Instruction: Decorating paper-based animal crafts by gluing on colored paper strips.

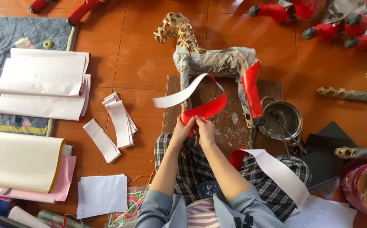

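A woven bamboo horse frame (211, 57) stands on a small wooden board (227, 120), its body covered in grey paper and one rear leg wrapped in red paper (252, 90). My left hand (182, 131) and my right hand (205, 130) meet at the horse's front leg and pinch a strip of paper (200, 105), red on one side and white on the other. The strip curls up and away to the left. Both hands press it against the bottom of that leg.
A metal pot (282, 118) sits right of the board. Cut paper strips (116, 124) and folded white sheets (44, 82) lie on the left, cream and pink sheets (23, 162) nearer. Another strip (276, 171) drapes my right knee. Red-legged horse figures (318, 19) lie at top right.
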